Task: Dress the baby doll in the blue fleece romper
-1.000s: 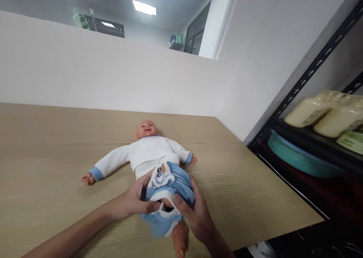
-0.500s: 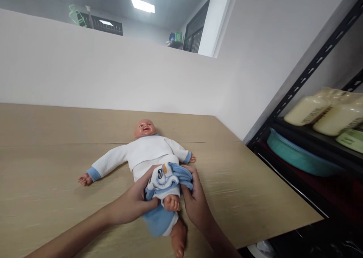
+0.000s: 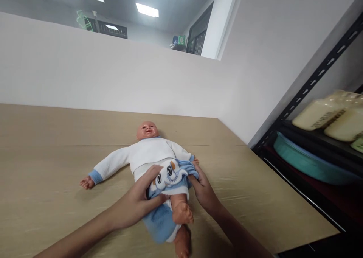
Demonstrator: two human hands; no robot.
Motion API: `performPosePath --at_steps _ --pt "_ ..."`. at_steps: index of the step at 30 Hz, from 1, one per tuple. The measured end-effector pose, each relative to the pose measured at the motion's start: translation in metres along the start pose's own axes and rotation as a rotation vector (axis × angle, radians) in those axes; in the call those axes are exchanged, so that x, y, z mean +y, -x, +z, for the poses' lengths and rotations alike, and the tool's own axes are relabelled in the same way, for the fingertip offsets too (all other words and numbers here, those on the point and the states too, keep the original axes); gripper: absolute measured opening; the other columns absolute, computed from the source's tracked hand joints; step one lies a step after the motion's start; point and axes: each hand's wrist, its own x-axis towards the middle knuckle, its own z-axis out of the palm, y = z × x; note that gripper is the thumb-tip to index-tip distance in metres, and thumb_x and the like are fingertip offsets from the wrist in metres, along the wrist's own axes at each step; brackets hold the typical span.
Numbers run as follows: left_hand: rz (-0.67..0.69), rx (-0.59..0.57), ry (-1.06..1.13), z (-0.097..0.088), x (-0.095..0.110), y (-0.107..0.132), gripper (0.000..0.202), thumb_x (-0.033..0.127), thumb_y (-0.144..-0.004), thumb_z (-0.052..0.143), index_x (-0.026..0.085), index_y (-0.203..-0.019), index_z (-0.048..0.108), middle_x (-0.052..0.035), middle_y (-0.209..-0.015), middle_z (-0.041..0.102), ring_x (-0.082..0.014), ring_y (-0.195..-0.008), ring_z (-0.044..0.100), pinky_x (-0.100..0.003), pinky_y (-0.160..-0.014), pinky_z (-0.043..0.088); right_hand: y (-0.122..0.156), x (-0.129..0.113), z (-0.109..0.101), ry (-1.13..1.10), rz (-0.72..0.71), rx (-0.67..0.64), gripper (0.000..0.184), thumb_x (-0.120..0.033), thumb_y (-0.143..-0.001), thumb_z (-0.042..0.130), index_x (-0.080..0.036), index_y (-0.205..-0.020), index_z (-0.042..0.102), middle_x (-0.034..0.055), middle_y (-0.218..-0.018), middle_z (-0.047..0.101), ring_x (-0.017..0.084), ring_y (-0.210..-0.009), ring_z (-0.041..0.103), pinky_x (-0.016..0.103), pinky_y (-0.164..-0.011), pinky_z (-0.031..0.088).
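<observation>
A baby doll (image 3: 150, 152) in a white long-sleeved top with blue cuffs lies on its back, head away from me. Blue-and-white baby trousers (image 3: 161, 222) with embroidered cartoon eyes are on its legs. My left hand (image 3: 141, 195) is closed on the bunched trouser leg from the left, thumb near the hem. From the right, my right hand (image 3: 201, 184) pinches the gathered blue cloth of the same leg. The doll's raised foot (image 3: 183, 212) sticks out of the hem between my hands. Below it, the other foot (image 3: 183, 243) protrudes from the second leg.
The doll lies on a wooden table (image 3: 51, 156) against a white wall (image 3: 99, 69). At the right stands a black metal rack (image 3: 312, 82) holding a teal basin (image 3: 309, 159) and several cream-coloured bottles (image 3: 320, 114). The table's right edge runs beside the rack.
The doll's raised foot and ankle now show further out of the trouser hem. Both hands have shifted slightly right with the cloth, and more of the embroidered face is visible.
</observation>
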Motion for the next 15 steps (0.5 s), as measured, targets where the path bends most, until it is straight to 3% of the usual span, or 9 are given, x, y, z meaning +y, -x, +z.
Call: performPosePath --at_steps 3,9,12,15 --pt "-0.12 -0.056 0.141 -0.002 0.001 -0.008 0.077 0.05 -0.091 0.076 0.027 -0.157 0.047 -0.008 -0.158 0.056 -0.0382 -0.151 0.042 -0.051 -0.129 0.031 -0.017 0.003 -0.003 -0.046 0.09 -0.105 0.046 -0.061 -0.088 0.075 -0.025 -0.117 0.073 0.0081 -0.125 0.072 0.03 -0.126 0.059 0.043 -0.117 0.043" --pt "-0.151 -0.083 0.197 -0.007 -0.002 -0.024 0.08 0.049 -0.082 0.087 0.024 -0.151 0.056 -0.008 -0.152 0.063 -0.0385 -0.142 0.054 -0.05 -0.126 0.037 -0.045 0.004 -0.005 -0.145 0.213 -0.241 0.035 -0.049 -0.078 0.082 -0.024 -0.102 0.077 0.0047 -0.108 0.073 0.03 -0.111 0.063 0.043 -0.108 0.047" --pt "-0.207 -0.075 0.226 -0.003 -0.001 -0.023 0.068 0.055 -0.082 0.083 0.02 -0.138 0.068 -0.0096 -0.136 0.074 -0.0403 -0.132 0.062 -0.051 -0.119 0.047 -0.044 0.009 -0.003 -0.185 0.222 -0.233 0.034 -0.047 -0.08 0.081 -0.026 -0.106 0.077 0.0041 -0.115 0.074 0.03 -0.117 0.062 0.043 -0.113 0.043" --pt "-0.268 0.034 0.183 0.0 0.003 -0.021 0.066 0.062 -0.084 0.077 0.021 -0.135 0.07 -0.0092 -0.132 0.077 -0.0407 -0.132 0.063 -0.051 -0.117 0.05 -0.04 0.016 -0.004 -0.236 0.235 -0.204 0.04 -0.047 -0.082 0.077 -0.03 -0.118 0.074 0.0033 -0.128 0.071 0.03 -0.127 0.058 0.043 -0.117 0.039"
